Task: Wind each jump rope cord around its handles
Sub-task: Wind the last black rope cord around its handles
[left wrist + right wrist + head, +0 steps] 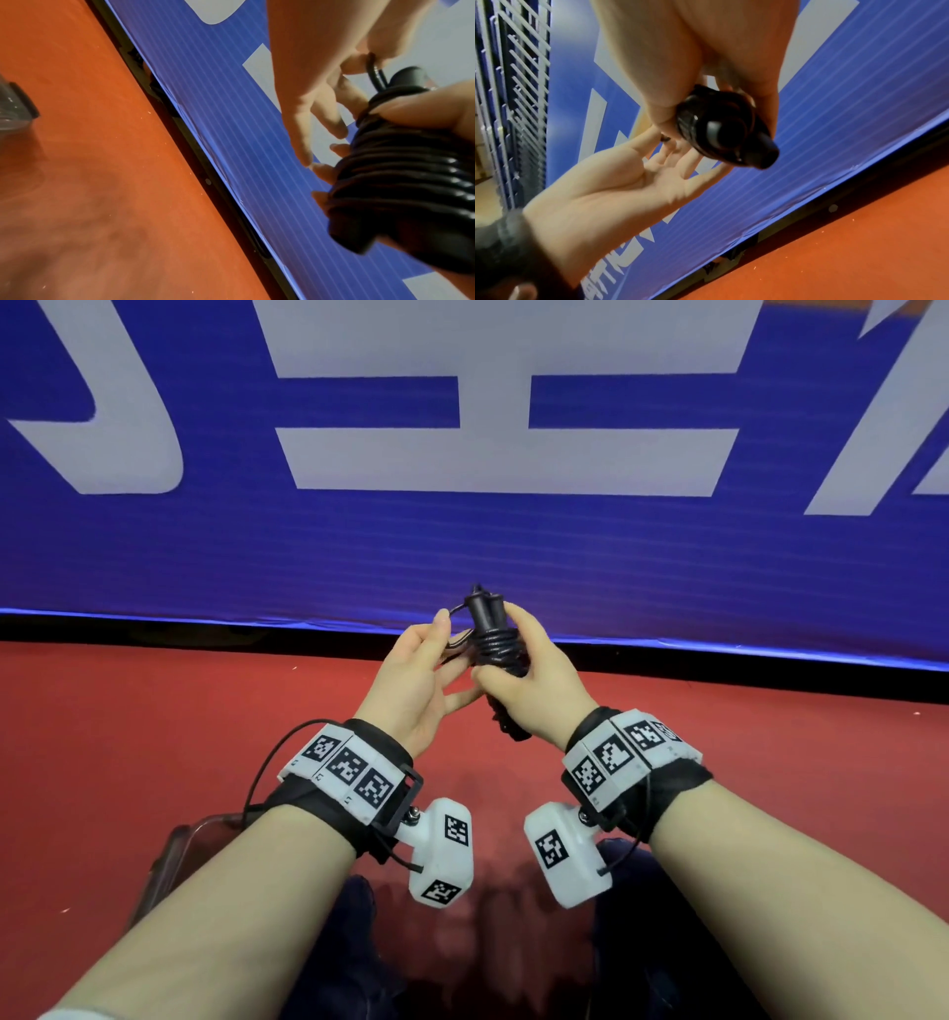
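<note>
Nearest, both forearms reach forward over the red floor (205, 711), each wrist strapped with a tagged band. Beyond them the right hand (534, 680) is wrapped firmly around the two black handles (485, 608), held side by side and upright, with its thumb lying across the coils. The cord (500, 649) is already wound in many tight turns around the pair; only a short loop (374, 73) stands free near the top caps. The left hand (416, 680) pinches that loop between thumb and forefinger, its other fingers spread loosely toward the bundle.

By my reading this rope is nearly done and the step in hand is securing the tail. To do it well, keep the right thumb pressing the last turn so nothing slackens, draw the loop snug, and tuck it under or over the handle tips rather than leaving it loose. Pulling too hard may slide the upper coils off the caps.

Farther off, the blue banner (462, 546) with white lettering stands along the floor's edge.
</note>
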A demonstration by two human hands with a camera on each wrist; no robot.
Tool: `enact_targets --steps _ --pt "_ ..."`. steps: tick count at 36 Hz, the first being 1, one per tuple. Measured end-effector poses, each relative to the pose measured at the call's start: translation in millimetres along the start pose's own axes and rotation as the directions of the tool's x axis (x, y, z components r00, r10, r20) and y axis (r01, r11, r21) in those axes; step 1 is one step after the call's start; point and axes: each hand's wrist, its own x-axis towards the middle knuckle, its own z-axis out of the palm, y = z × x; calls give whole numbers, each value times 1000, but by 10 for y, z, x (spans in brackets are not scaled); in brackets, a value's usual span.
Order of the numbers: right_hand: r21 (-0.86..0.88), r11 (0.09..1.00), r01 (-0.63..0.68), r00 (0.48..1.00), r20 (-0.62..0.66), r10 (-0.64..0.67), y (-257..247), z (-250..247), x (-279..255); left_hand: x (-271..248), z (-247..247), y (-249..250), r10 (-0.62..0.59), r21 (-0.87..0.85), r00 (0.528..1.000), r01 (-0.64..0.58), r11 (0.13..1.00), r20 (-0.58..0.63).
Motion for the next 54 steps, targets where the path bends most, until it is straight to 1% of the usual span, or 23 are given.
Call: enact_targets --steps 3,8,12,15,17,20,23,25,27,31,33,35,37,38,40,42,43,45,47,50,52,54 --pt "38 996 -80 996 -41 82 4 -56 34 -1 3 14 -23 6 1000 23 1000 -11" --pt "51 986 -161 975 -145 166 35 -165 102 -6 24 2 -44 102 999 41 994 25" --pt "93 974 -205 961 -171 219 63 -229 126 -5 36 -23 -25 152 1000 24 988 3" --pt "116 968 -224 952 -186 243 88 -258 154 -11 58 -22 -4 159 1000 4 987 -1" --pt "85 972 -220 953 -192 233 106 -259 163 -11 71 -26 9 142 1000 -7 990 -12" --pt "-45 978 -206 963 -190 194 132 -234 155 12 48 -10 16 87 998 -11 996 -57" --pt "-114 969 -220 965 -173 199 149 -206 144 66 -21 15 14 42 987 -7 999 -158" --pt "-168 965 -203 971 -165 176 156 -179 148 97 -57 11 -5 37 970 14 999 -244" --pt "-212 961 -179 977 -150 149 149 -153 154 116 -66 -4 -28 39 953 42 998 -302" --pt "-296 943 -152 986 -107 126 109 -44 166 121 -102 -12 -100 33 941 117 993 -325" --pt "-318 939 -132 990 -81 112 85 33 174 128 -130 -14 -114 85 931 152 985 -346" --pt "-354 930 -99 995 -43 90 74 116 181 144 -180 -24 -84 203 905 182 962 -416" --pt "-397 916 -58 998 -5 61 71 203 191 161 -257 -11 5 347 877 184 920 -480" --pt "-414 910 -35 999 15 45 68 248 192 157 -284 8 47 397 874 171 902 -483" --pt "-429 903 3 999 47 19 55 341 196 170 -361 41 66 465 898 160 871 -434" --pt "-425 905 21 998 57 4 33 427 204 148 -406 96 35 496 920 178 850 -390" --pt "-422 906 25 999 54 -2 23 471 208 151 -442 105 14 495 923 194 847 -386" --pt "-425 905 34 999 46 -16 2 546 216 151 -495 130 -5 460 910 214 862 -414" --pt "-429 902 51 998 50 -33 -16 627 215 161 -584 140 -45 350 893 222 910 -449" --pt "-429 897 102 994 77 -75 -59 755 203 101 -636 228 -102 209 901 206 956 -422" --pt "-432 891 143 988 120 -100 -94 845 194 75 -680 265 -103 164 906 184 969 -410" --pt "-433 885 172 981 161 -112 -125 929 184 62 -734 285 -73 118 895 139 983 -440"
